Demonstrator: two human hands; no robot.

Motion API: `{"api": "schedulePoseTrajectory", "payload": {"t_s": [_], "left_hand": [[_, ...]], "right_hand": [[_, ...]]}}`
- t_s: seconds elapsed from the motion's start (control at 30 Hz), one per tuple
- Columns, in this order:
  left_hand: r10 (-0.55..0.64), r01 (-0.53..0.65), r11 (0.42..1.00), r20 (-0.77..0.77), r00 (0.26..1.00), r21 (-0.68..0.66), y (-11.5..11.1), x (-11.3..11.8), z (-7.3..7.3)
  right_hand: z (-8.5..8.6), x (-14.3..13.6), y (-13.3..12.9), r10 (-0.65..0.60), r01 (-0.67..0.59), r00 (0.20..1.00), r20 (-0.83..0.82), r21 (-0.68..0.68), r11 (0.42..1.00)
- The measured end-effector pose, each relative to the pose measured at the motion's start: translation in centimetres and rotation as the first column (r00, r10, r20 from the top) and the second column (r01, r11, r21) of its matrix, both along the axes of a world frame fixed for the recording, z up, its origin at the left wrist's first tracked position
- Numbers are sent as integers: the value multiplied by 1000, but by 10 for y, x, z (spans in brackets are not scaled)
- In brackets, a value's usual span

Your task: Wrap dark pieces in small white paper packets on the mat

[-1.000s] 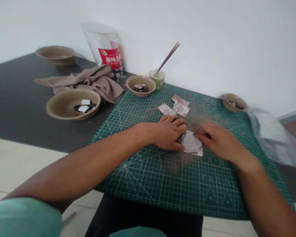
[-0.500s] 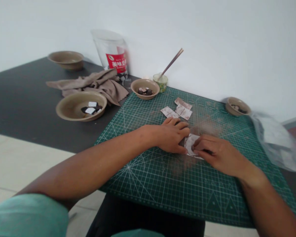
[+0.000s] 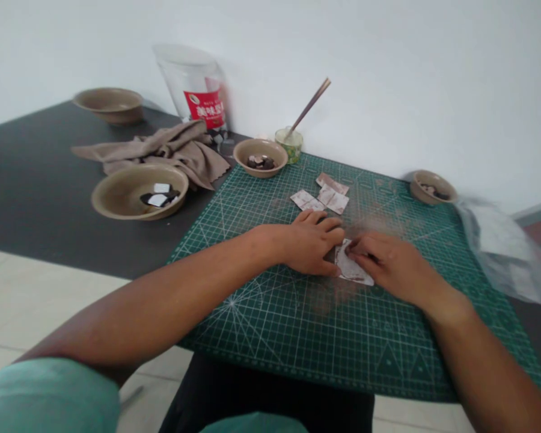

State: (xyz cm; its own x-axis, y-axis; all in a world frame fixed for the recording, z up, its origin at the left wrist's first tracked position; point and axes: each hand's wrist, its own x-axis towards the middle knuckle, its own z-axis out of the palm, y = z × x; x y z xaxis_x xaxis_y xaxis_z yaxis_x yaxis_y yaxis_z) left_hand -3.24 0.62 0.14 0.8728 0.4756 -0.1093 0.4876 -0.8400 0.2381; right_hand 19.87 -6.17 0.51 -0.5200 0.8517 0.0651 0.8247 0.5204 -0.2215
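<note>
A whitish, brown-smudged square piece lies on the green cutting mat. My left hand rests flat with fingers spread, its thumb touching the piece's left edge. Over the piece's upper part my right hand is pinched around something small and dark that I cannot make out. Several similar smudged pieces lie beyond my left hand. Brown residue marks the mat around both hands.
Bowls with dark and white bits stand at left, back centre and right. Another bowl, a cloth, a clear jar, a green cup with sticks and a plastic bag surround the mat.
My right hand has moved up and slightly left over the piece, uncovering more of its lower part. My left hand stays in place; the whole view has shifted slightly.
</note>
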Motion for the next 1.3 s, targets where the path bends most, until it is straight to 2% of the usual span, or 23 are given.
{"api": "schedulePoseTrajectory", "payload": {"t_s": [0.1, 0.2, 0.23, 0.3, 0.37, 0.43, 0.53, 0.6, 0.67, 0.73, 0.8, 0.9, 0.97, 1.07, 1.13, 1.23, 1.3], "left_hand": [[13, -13, 1000, -1, 1000, -7, 1, 1, -2], [-11, 11, 1000, 6, 1000, -7, 1, 0, -2], [-17, 17, 1000, 8, 1000, -5, 1, 0, -2], [-12, 12, 1000, 12, 1000, -4, 1, 0, -3], [1, -1, 1000, 9, 1000, -3, 1, 0, -3], [7, -7, 1000, 5, 1000, -5, 1, 0, -4], [-9, 9, 1000, 9, 1000, -8, 1, 0, -4], [-6, 6, 1000, 12, 1000, -11, 1, 0, -4], [1, -1, 1000, 11, 1000, -6, 1, 0, -4], [4, -4, 1000, 5, 1000, -7, 0, 0, -4], [3, -3, 1000, -3, 1000, -11, 0, 0, -3], [-8, 8, 1000, -2, 1000, 1, 1, 0, -3], [-16, 16, 1000, 4, 1000, 16, 1, -1, -3], [-11, 10, 1000, 7, 1000, 29, 1, -1, -3], [-16, 16, 999, 5, 1000, 29, 2, -1, -3], [-33, 33, 999, 1, 999, 28, 1, -1, -2], [-28, 28, 999, 3, 1000, 31, 0, -1, -2]], "right_hand": [[2, 6, 2, -86, 86, 996, 4, -27, 996], [2, 4, -3, 8, -21, 997, -72, -194, 981], [2, 1, -4, 31, -49, 995, -97, -196, 979], [1, -3, -4, 6, -19, 995, -98, -129, 991], [2, -2, -1, -81, 80, 996, -30, -41, 996], [4, 1, 1, -134, 134, 991, 15, -23, 991], [5, 2, -3, 5, -12, 999, -47, -159, 987], [3, -1, -3, 91, -109, 990, -109, -172, 979], [2, -2, 0, 73, -85, 992, -104, -112, 990], [2, 1, 3, -24, 22, 998, -49, -39, 999], [3, 5, 3, -64, 64, 998, -21, -35, 997], [2, 2, -2, 72, -85, 993, -91, -144, 986], [0, -3, -2, 92, -104, 989, -118, -108, 989], [0, -3, 2, -30, 30, 999, -35, -11, 999], [1, -1, 2, -64, 64, 998, -10, -18, 998], [2, -2, -3, 116, -130, 988, -100, -149, 980], [0, -4, -4, 157, -173, 979, -131, -115, 978]]}}
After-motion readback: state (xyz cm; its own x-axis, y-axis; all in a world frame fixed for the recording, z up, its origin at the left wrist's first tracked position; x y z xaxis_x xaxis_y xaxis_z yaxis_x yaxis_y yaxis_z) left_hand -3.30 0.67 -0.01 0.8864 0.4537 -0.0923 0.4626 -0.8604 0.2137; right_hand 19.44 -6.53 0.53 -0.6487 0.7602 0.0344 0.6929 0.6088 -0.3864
